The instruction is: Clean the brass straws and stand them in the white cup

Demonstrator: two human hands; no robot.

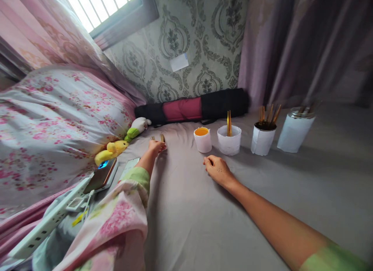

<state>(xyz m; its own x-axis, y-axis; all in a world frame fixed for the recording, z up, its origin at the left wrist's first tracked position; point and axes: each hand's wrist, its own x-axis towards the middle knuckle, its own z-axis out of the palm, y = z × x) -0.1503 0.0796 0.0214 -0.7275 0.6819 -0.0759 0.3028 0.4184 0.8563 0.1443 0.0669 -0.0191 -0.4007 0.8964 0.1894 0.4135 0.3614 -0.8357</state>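
Fingers (pixel 160 145) of left hand (pixel 154 147) pinch sticks (pixel 162 137), tips poking above.

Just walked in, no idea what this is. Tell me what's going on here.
The left hand pinches a few short sticks above a grey sheet. The right hand rests empty on the sheet, just short of a row of four cups. The first cup is orange inside; the second cup holds two more.
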